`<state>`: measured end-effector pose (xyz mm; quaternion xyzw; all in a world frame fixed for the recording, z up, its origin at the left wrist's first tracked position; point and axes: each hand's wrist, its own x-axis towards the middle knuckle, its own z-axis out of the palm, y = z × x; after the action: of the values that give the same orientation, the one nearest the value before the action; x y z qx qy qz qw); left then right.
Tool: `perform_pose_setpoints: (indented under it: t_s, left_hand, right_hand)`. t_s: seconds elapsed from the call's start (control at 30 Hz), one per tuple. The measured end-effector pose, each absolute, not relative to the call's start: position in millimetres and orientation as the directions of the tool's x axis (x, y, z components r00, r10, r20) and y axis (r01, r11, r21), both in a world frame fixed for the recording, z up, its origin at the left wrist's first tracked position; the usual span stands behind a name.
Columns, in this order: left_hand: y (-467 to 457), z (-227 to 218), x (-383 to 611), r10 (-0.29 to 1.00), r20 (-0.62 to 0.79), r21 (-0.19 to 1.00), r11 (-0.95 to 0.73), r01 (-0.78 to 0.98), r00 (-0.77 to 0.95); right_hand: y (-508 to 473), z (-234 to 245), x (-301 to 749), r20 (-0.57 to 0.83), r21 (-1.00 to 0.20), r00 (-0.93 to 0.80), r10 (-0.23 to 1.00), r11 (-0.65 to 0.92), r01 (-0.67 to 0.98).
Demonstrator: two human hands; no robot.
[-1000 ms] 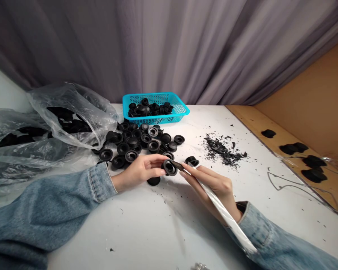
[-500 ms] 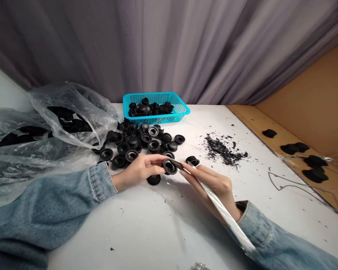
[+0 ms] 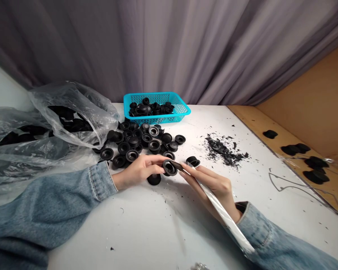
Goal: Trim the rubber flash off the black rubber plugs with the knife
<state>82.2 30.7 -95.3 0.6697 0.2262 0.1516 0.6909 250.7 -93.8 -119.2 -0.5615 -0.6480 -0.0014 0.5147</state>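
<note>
My left hand [image 3: 141, 168] pinches a black ribbed rubber plug [image 3: 166, 172] at its left edge, with the hollow round opening turned toward me. In my right hand [image 3: 214, 183] is a long tool with a white-wrapped handle [image 3: 228, 217], gripped like a pen. Its dark flat tip [image 3: 177, 164] lies against the plug's right rim; whether it goes inside the opening I cannot tell. Just below the left fingers a loose plug [image 3: 154, 180] lies on the white table [image 3: 146, 228]. Another loose plug [image 3: 193, 161] rests beyond the right fingertips.
A pile of black plugs [image 3: 133, 142] spreads behind my left hand, beside a clear plastic bag [image 3: 81, 97] of more. The blue basket [image 3: 186, 110] at the back holds several plugs. Black scraps [image 3: 225, 150] lie to the right, near a grey wire [image 3: 293, 183] and dark pieces [image 3: 315, 174].
The tool tip has shifted slightly along the plug's rim, and the plug has turned a little between the left fingers. Both hands stay in nearly the same place.
</note>
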Motion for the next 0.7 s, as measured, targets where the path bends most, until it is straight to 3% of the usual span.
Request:
perform_pose_setpoints:
  t_s: [0.4,0.7]
  left_hand:
    - [29,-86,83,0.436,-0.105,0.994,0.009,0.113,0.894]
    - [30,-94,83,0.467,-0.096,0.995,0.047,0.084,0.879]
  right_hand:
    - [-95,-118,248,0.643,-0.587,0.145,0.752,0.362,0.724]
    - [-101,-104,254,0.592,-0.590,0.125,0.796,0.323,0.740]
